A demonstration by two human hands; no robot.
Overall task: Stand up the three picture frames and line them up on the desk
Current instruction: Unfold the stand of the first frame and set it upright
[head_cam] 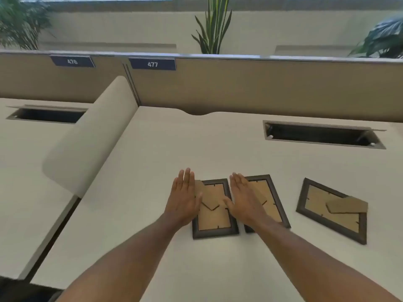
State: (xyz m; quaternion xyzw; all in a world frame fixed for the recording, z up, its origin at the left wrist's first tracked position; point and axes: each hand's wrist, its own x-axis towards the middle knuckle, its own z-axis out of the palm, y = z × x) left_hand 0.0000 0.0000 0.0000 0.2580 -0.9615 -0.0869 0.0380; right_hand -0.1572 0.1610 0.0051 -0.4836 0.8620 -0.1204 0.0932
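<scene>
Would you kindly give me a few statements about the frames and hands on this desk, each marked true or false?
1. All three picture frames lie face down on the desk. True.
2. The right frame sits square with the other two. False: it is turned at an angle.
3. The left hand is open, over the left frame's left edge. True.
4. The right hand is closed in a fist. False: it is open and flat over the middle frame.
5. The partition label above reads 480. False: the labels read 476 and 477.
</scene>
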